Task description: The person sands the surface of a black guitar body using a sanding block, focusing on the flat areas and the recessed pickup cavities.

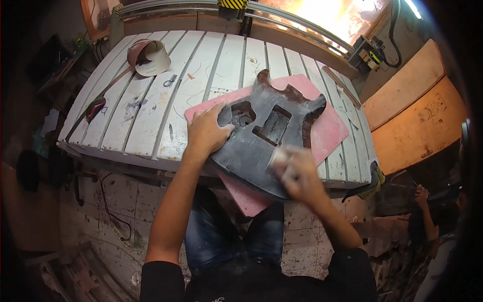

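Observation:
A dark grey electric guitar body [241, 152], dusted with pale powder, lies flat with its cavities facing up. It rests on a pink foam board [329, 135] that juts past the near edge of the table. My left hand [207, 130] grips the body's left edge, thumb on the top face beside the rounded cavity. Pressed to the lower right face, my right hand [301, 176] is closed on a pale piece [278, 159] that looks like sandpaper. Motion smears this hand and hides the piece's exact shape.
Under the board is a white slatted table [136, 108]. A curled sandpaper roll [149, 58] and a red-black cutter [95, 108] lie at left. A machine gantry [292, 19] spans the back. Wooden panels [420, 110] lean at right; another person's hand [421, 195] shows lower right.

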The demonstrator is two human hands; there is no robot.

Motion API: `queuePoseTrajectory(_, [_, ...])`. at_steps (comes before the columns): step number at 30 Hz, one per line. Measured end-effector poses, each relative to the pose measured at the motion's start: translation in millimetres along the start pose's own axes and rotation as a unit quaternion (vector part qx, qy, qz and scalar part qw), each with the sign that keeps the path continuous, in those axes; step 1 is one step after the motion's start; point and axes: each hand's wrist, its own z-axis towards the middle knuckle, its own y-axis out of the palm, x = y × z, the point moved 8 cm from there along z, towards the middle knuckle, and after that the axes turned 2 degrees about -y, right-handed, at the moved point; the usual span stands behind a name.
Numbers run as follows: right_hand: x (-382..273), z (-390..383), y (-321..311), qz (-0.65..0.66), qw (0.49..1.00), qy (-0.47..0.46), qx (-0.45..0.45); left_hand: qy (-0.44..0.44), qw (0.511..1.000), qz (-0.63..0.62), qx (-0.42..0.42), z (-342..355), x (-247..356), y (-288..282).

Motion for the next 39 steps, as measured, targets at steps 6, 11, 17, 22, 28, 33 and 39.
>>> queuePoseTrajectory(6, [50.1, 15.1, -9.3, -0.035, 0.996, 0.061, 0.059, 0.001, 0.998, -0.028, -0.049, 13.2, -8.0, 3.1])
queuePoseTrajectory(11, [8.7, 8.9, -6.0, 0.009, 1.0, 0.025, 0.004, 0.059, 0.994, -0.049, -0.083, 38.8, -12.9, 4.3])
queuePoseTrajectory(17, [29.2, 14.7, 1.3, -0.025, 0.999, 0.012, 0.019, 0.009, 0.995, 0.003, -0.104, 61.5, -10.0, 3.8])
queuePoseTrajectory(22, [28.7, 38.1, -9.0, 0.025, 0.999, -0.008, 0.03, 0.007, 0.996, 0.015, -0.083, 67.4, -20.1, 0.0])
queuePoseTrajectory(28, [0.2, 21.7, 5.2, -0.039, 0.998, -0.017, 0.041, 0.023, 0.998, 0.006, -0.061, 65.3, -16.5, 4.2])
queuePoseTrajectory(33, [69.4, 33.0, -12.0, -0.081, 0.991, 0.077, 0.071, 0.018, 0.998, 0.006, -0.067, 68.0, -11.3, 10.1])
queuePoseTrajectory(39, [-25.8, 18.4, 10.0, -0.002, 1.0, -0.007, -0.016, 0.015, 0.998, 0.011, -0.055, 67.9, -17.8, 5.3])
